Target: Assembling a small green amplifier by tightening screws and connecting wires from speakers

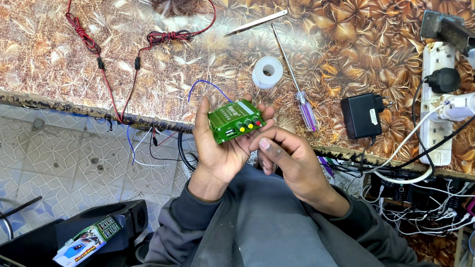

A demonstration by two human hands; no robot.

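Left hand [218, 152]: fingers curled round a small green amplifier module [236, 121], thumb along its near-left side, fingertips wrapped over the far edge; the module sits in the palm, front face with its row of coloured knobs turned toward the wearer.
Right hand [288, 157]: holds nothing; fingers loosely bent, the index fingertip [265, 143] just below the module's knob end, touching or nearly so — I cannot tell which.
Module's place: above the lap, just past the worktop [359, 21] edge, not resting on anything but the left palm.
Blue wire [205, 86]: loops up from the module's back, beyond the left fingertips, free end over the worktop.
Beyond the fingers: a white tape roll [267, 72], a purple-handled screwdriver [296, 87] and tweezers [255, 22] lie on the worktop, well apart from both hands.
Right of the right hand: a black power adapter [361, 115] and a white power strip [440, 103] with plugs in it.
Risk, drop: the grip looks light and the module hangs over the lap and tiled floor [33, 151]; a hard push on a knob could tip it out of the palm.
Risk, wire: the loose blue wire could snag on a fingertip and strain its joint.
Risk, short: if the module were live, the bare wire end touching its metal case might short.
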